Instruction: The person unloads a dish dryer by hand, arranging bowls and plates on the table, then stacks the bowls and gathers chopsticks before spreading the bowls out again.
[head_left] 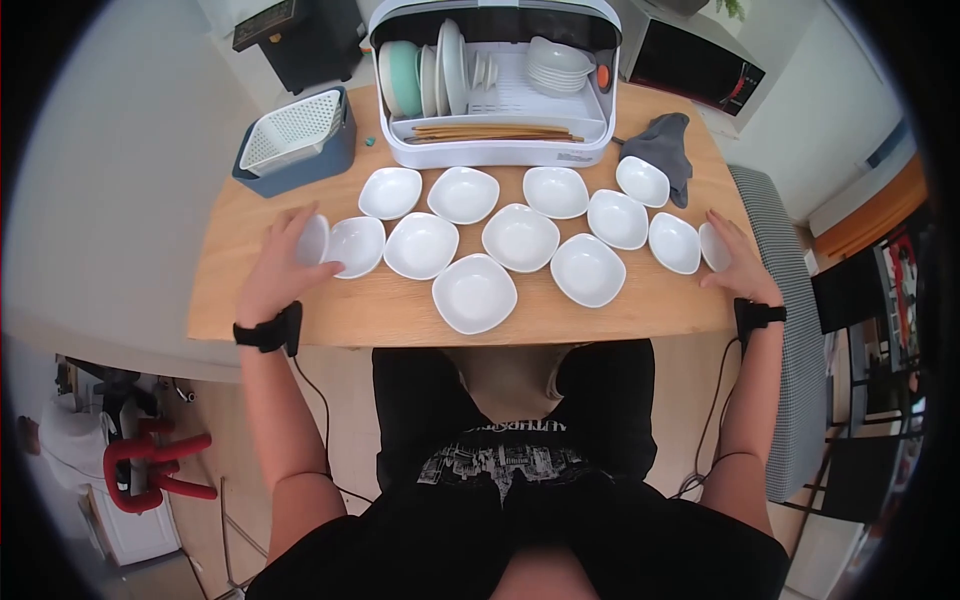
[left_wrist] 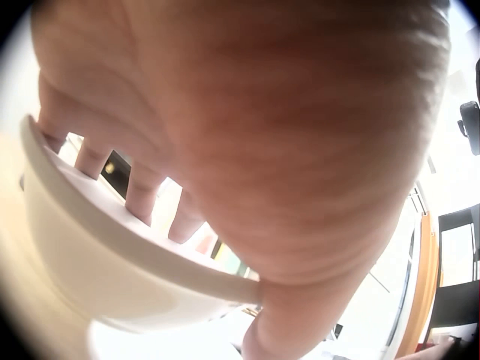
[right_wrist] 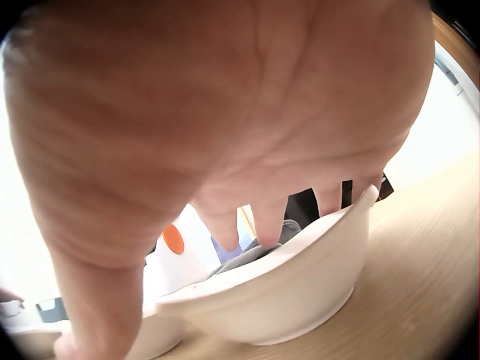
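Note:
At the left end of the table, my left hand [head_left: 272, 268] grips a white bowl [head_left: 315, 240] by its rim. The left wrist view has this bowl tilted, its fingers reaching over the far side and the thumb [left_wrist: 289, 322] at the rim. My right hand [head_left: 748, 268] holds another white bowl [head_left: 713, 248] at the right end, fingers spread along the far rim and thumb on the near side. In the right wrist view its base is close to the wood. Beside each hand sits a further white bowl, one on the left [head_left: 357, 247] and one on the right [head_left: 675, 243].
Several more white bowls [head_left: 475, 293] spread across the wooden table [head_left: 390, 318]. Behind them stands an open dish cabinet [head_left: 490, 152] with plates, stacked bowls and chopsticks. A blue basket [head_left: 300, 177] is at back left; a grey cloth [head_left: 660, 150] lies at back right.

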